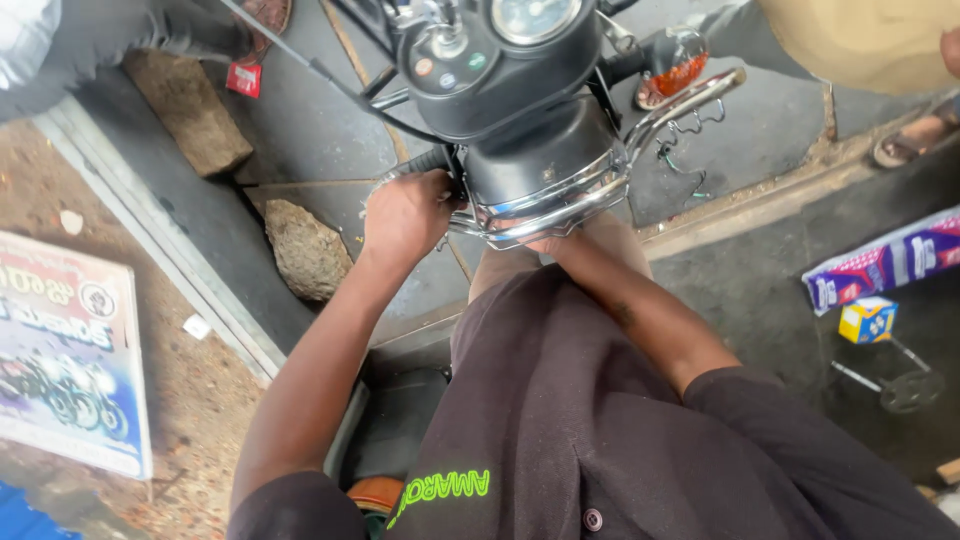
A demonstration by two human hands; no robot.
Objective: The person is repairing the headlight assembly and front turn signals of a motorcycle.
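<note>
Left hand: we see our left hand [405,215] closed around the chrome guard rail [540,215] that rings the motorcycle headlamp, knuckles up, gripping it at the rail's left end.
Right hand: our right forearm runs up under the headlamp housing [540,150]; the right hand itself is hidden behind the rail and housing, so we cannot tell whether it is clenched or loose.
Headlamp housing: black and round, directly beyond both hands, touching the rail that wraps its lower edge.
Gauges: a dial cluster [490,30] sits just past the housing, farther from the hands.
Turn signal: an orange lamp [675,65] stands beyond and to the right of the right forearm, on a chrome stalk.
Cable: a thin black cable [330,75] runs off beyond the left hand, up and to the left.
Stones: one rough stone [305,250] lies on the floor just left of the left wrist; a flatter block [185,110] lies farther left and beyond.
Boxes: well to the right of the right arm, a small yellow-and-blue box [867,318] lies on the floor beside a long purple-and-white carton [885,262].
Poster: a printed board [65,350] lies far to the left of the left arm.
</note>
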